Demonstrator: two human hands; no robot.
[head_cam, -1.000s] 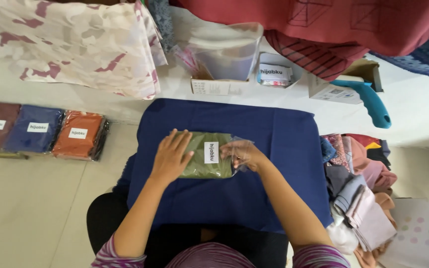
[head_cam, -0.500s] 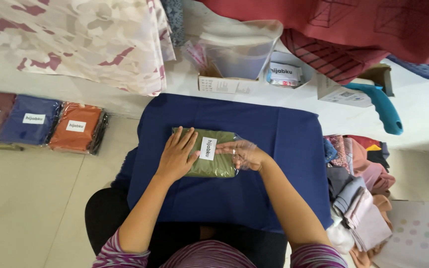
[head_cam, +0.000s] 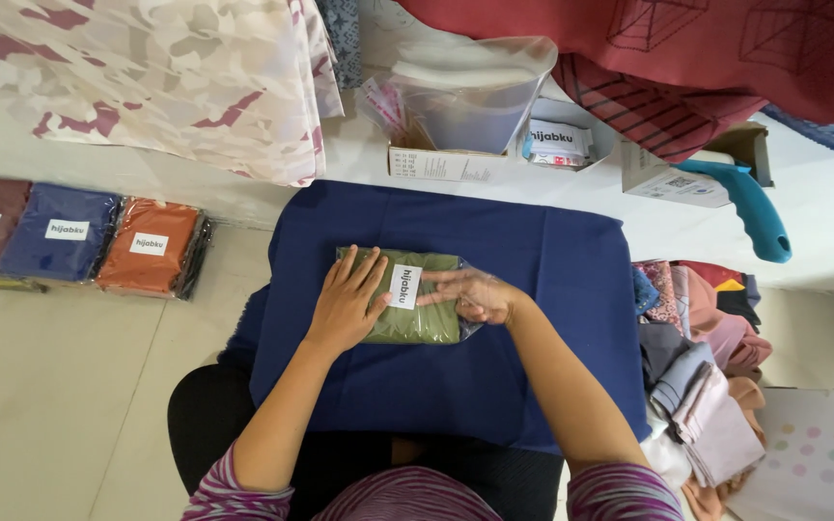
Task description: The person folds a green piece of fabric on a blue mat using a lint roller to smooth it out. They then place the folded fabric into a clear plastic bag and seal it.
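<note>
Glossy clear-bagged olive folded cloth point(head_cam: 415, 311), flat rectangle, long axis left-right on navy cloth surface point(head_cam: 533, 251). Left hand point(head_cam: 345, 307) fingers spread flat on it; right hand point(head_cam: 475, 294) fingers together, pressing its right end.

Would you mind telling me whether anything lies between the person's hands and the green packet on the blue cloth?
Nothing visible does. The left hand lies flat on the green packet, and the right hand touches its right end.

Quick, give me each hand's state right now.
Left hand: open, flat, palm down on the bagged olive-green cloth.
Right hand: open, fingers spread, pressing the clear bag's right end against the same packet.
</note>
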